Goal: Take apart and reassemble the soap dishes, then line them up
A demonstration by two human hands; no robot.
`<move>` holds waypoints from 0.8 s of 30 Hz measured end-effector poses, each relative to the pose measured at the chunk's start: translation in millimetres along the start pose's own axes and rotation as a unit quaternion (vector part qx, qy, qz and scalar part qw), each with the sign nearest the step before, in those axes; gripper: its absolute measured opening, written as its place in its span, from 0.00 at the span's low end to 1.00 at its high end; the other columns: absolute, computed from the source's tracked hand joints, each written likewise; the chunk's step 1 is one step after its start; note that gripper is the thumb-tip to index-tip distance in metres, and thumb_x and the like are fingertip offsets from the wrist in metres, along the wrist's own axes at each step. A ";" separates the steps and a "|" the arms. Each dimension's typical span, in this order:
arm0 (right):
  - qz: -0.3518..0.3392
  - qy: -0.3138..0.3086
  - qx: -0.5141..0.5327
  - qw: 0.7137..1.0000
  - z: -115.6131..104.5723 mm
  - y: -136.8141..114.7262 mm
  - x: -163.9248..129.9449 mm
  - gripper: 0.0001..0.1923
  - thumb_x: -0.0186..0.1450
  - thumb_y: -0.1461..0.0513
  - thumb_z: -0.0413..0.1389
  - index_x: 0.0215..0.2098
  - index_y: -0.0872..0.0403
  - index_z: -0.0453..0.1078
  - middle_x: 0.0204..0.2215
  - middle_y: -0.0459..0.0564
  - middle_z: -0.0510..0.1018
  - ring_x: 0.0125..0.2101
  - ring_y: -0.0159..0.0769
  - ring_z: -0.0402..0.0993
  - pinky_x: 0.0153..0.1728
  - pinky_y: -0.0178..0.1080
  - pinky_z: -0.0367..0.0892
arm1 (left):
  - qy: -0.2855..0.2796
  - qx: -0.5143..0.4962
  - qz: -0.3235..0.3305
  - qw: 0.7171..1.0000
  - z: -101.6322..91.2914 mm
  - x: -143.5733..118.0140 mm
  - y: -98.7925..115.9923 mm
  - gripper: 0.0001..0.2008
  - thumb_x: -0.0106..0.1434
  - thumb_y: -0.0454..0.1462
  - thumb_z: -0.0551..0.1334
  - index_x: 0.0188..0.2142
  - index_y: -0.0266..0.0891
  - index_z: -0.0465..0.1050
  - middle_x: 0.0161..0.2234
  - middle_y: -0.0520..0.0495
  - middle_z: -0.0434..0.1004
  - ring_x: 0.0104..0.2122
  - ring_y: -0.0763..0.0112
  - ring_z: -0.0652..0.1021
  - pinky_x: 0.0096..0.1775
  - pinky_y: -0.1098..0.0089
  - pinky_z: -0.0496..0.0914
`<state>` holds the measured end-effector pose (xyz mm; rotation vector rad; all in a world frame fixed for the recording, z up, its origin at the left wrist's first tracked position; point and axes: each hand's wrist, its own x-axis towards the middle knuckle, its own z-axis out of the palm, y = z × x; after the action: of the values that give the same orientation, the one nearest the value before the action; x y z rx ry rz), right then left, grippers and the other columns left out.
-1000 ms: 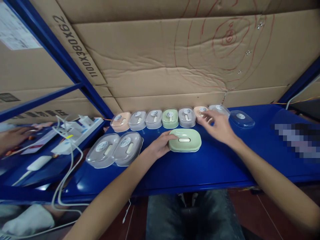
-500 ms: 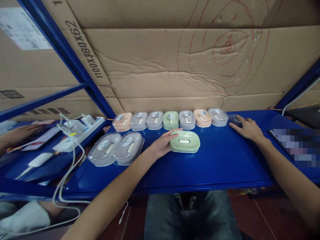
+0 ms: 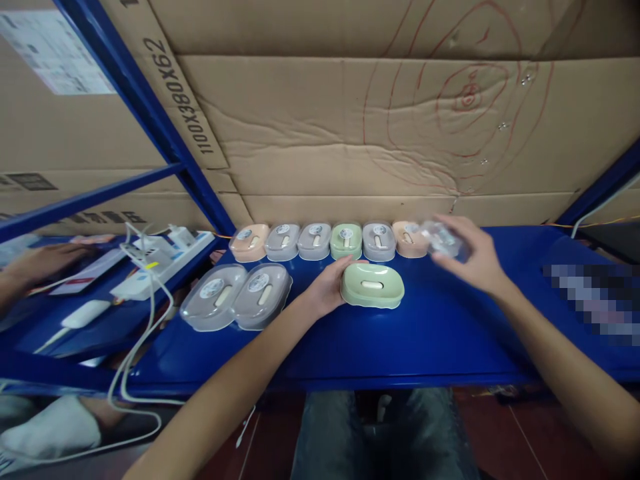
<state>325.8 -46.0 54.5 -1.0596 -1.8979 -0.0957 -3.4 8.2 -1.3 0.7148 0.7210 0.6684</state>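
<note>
My left hand (image 3: 331, 288) grips the left end of a light green soap box (image 3: 373, 285) with a cream oblong piece in its middle; no round label shows on it. My right hand (image 3: 473, 250), blurred by motion, has its fingers curled round a clear plastic lid (image 3: 444, 240) at the right end of the back row. The grey box there is smeared or hidden behind it. Along the row stand several boxes under clear lids with round labels, among them a peach box (image 3: 411, 240), a grey box (image 3: 379, 241) and a green box (image 3: 346, 241).
Two grey lidded boxes (image 3: 261, 297) lie left of my left forearm. White cables and a power strip (image 3: 133, 283) are at the left, near another person's hand (image 3: 53, 261). Cardboard (image 3: 325, 120) backs the blue table (image 3: 415, 347). A pixelated patch covers something at right.
My right hand has moved left and slightly up from beside the row's end, with the clear lid in it. My left hand keeps hold of the green soap box. The view has shifted slightly.
</note>
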 end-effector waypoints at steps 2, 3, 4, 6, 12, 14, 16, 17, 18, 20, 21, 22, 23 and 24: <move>-0.074 -0.093 0.064 0.991 26.7 -29.7 5.5 0.39 0.65 0.50 0.70 0.72 0.43 0.69 0.65 0.56 0.78 0.64 0.56 0.75 0.66 0.61 0.68 | -0.010 -0.009 -0.007 1.000 -0.5 -0.2 0.0 0.23 0.69 0.53 0.70 0.52 0.38 0.84 0.43 0.43 0.88 0.39 0.59 0.85 0.38 0.64 0.76; -0.092 -0.125 0.087 0.984 39.7 -40.1 5.5 0.41 0.64 0.50 0.71 0.73 0.42 0.68 0.65 0.56 0.78 0.65 0.57 0.74 0.66 0.61 0.68 | -0.014 -0.016 -0.004 1.000 -0.4 -0.5 -0.3 0.23 0.69 0.53 0.70 0.52 0.38 0.84 0.43 0.43 0.88 0.39 0.58 0.85 0.39 0.64 0.77; -0.101 -0.156 0.100 0.977 51.6 -47.3 3.8 0.43 0.64 0.50 0.72 0.74 0.41 0.67 0.66 0.56 0.77 0.65 0.57 0.74 0.66 0.62 0.69 | -0.020 -0.022 0.001 1.000 -0.2 -0.8 -0.7 0.23 0.69 0.53 0.70 0.51 0.38 0.84 0.43 0.43 0.88 0.39 0.58 0.85 0.40 0.64 0.77; -0.107 -0.192 0.114 0.969 70.7 -52.7 -3.6 0.46 0.63 0.49 0.73 0.75 0.39 0.65 0.68 0.55 0.74 0.66 0.58 0.73 0.66 0.62 0.70 | -0.032 -0.029 0.012 0.999 0.8 -1.5 -1.6 0.21 0.68 0.52 0.71 0.49 0.37 0.85 0.41 0.43 0.88 0.38 0.59 0.84 0.42 0.64 0.76; -0.082 -0.212 0.133 0.965 88.8 -41.6 -23.3 0.47 0.63 0.50 0.73 0.77 0.38 0.63 0.72 0.55 0.69 0.69 0.58 0.70 0.67 0.63 0.70 | -0.024 -0.012 0.029 0.999 7.8 -4.7 -4.6 0.21 0.65 0.52 0.73 0.44 0.36 0.83 0.36 0.45 0.86 0.36 0.62 0.82 0.41 0.65 0.74; -0.080 -0.204 0.153 0.964 89.6 -38.7 -23.4 0.46 0.63 0.51 0.73 0.76 0.37 0.63 0.72 0.55 0.70 0.68 0.58 0.71 0.67 0.62 0.70 | -0.015 -0.001 0.039 0.999 11.1 -6.4 -5.6 0.20 0.64 0.51 0.75 0.43 0.37 0.83 0.36 0.46 0.85 0.35 0.63 0.82 0.41 0.65 0.73; -0.083 -0.202 0.174 0.960 90.6 -36.5 -22.4 0.46 0.63 0.51 0.73 0.76 0.36 0.64 0.71 0.54 0.71 0.68 0.56 0.72 0.67 0.61 0.71 | -0.010 0.021 0.049 0.999 14.0 -8.7 -6.2 0.20 0.62 0.50 0.76 0.43 0.38 0.82 0.36 0.47 0.85 0.35 0.64 0.81 0.40 0.66 0.72; -0.084 -0.203 0.183 0.958 91.1 -35.5 -21.9 0.45 0.63 0.52 0.73 0.75 0.36 0.64 0.71 0.54 0.71 0.67 0.56 0.73 0.67 0.61 0.71 | -0.008 0.035 0.053 0.998 15.3 -10.0 -6.4 0.19 0.61 0.49 0.77 0.43 0.38 0.82 0.36 0.48 0.84 0.34 0.65 0.80 0.40 0.67 0.72; -0.084 -0.204 0.189 0.957 91.6 -34.6 -21.6 0.45 0.63 0.52 0.73 0.75 0.37 0.65 0.70 0.54 0.72 0.67 0.56 0.73 0.67 0.61 0.71 | -0.007 0.048 0.057 0.997 16.3 -11.2 -6.4 0.19 0.60 0.48 0.78 0.43 0.39 0.81 0.35 0.48 0.83 0.34 0.66 0.80 0.39 0.67 0.71; -0.079 -0.205 0.194 0.956 92.2 -33.2 -21.4 0.45 0.62 0.52 0.74 0.74 0.38 0.67 0.69 0.54 0.73 0.67 0.56 0.74 0.66 0.61 0.71 | -0.004 0.065 0.067 0.996 17.8 -13.3 -6.2 0.19 0.59 0.47 0.79 0.41 0.39 0.81 0.34 0.50 0.82 0.33 0.68 0.79 0.38 0.68 0.70; -0.077 -0.206 0.196 0.956 92.2 -32.8 -21.4 0.45 0.62 0.52 0.74 0.74 0.38 0.67 0.69 0.54 0.73 0.67 0.56 0.74 0.66 0.61 0.71 | -0.005 0.068 0.070 0.995 18.2 -14.1 -6.1 0.19 0.58 0.47 0.80 0.41 0.39 0.81 0.34 0.50 0.81 0.33 0.68 0.79 0.38 0.68 0.70; -0.076 -0.206 0.199 0.955 92.1 -32.7 -21.4 0.44 0.62 0.52 0.74 0.74 0.38 0.67 0.69 0.54 0.73 0.66 0.56 0.74 0.66 0.61 0.71 | -0.006 0.070 0.072 0.995 18.4 -14.5 -6.0 0.19 0.58 0.47 0.80 0.40 0.39 0.81 0.34 0.50 0.81 0.33 0.68 0.79 0.38 0.68 0.70; -0.076 -0.206 0.204 0.954 91.8 -32.7 -21.3 0.44 0.61 0.52 0.74 0.74 0.38 0.68 0.69 0.54 0.73 0.66 0.56 0.74 0.66 0.61 0.71 | -0.007 0.071 0.074 0.995 18.2 -14.6 -6.0 0.20 0.57 0.47 0.81 0.40 0.39 0.81 0.34 0.50 0.81 0.34 0.68 0.79 0.39 0.68 0.70; -0.075 -0.207 0.210 0.953 91.4 -32.9 -21.0 0.44 0.61 0.52 0.74 0.73 0.38 0.68 0.69 0.53 0.74 0.66 0.56 0.74 0.66 0.61 0.71 | -0.009 0.072 0.075 0.994 17.9 -14.3 -6.1 0.20 0.57 0.48 0.81 0.40 0.39 0.81 0.34 0.50 0.81 0.34 0.68 0.79 0.39 0.68 0.70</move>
<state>244.4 -37.7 -1.8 -0.6761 -2.2383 0.4602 3.8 -12.1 8.8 0.9140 0.7096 0.7515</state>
